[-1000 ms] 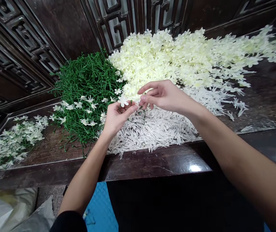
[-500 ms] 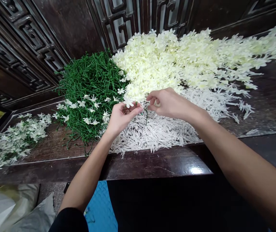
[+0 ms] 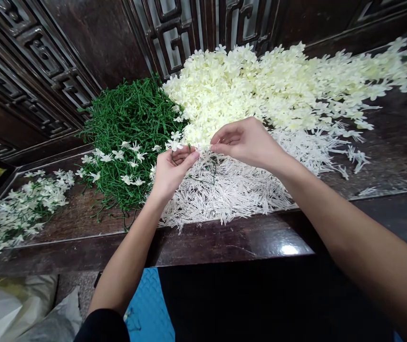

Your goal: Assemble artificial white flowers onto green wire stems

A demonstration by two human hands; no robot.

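My left hand [image 3: 169, 171] is closed on a thin green stem [image 3: 203, 176] that carries a small white flower [image 3: 173, 144] at its top. My right hand [image 3: 248, 141] pinches something tiny at its fingertips, just right of the left thumb; I cannot make out what. Both hands hover over a heap of white spiky plastic pieces [image 3: 232, 190]. Behind them lies a big pile of cream flower heads [image 3: 260, 90]. A mound of green stems [image 3: 128, 128] lies to the left.
Finished white-flowered sprigs [image 3: 14, 213] lie at the far left of the dark wooden table [image 3: 225, 242]. Carved dark wood panels [image 3: 46, 61] stand behind the piles. Below the table edge are white bags [image 3: 14, 313] and a blue mat [image 3: 150, 308].
My left hand has lifted the stem slightly, so its flower sits higher. My right hand has come back to the left hand's fingertips, fingers pinched.
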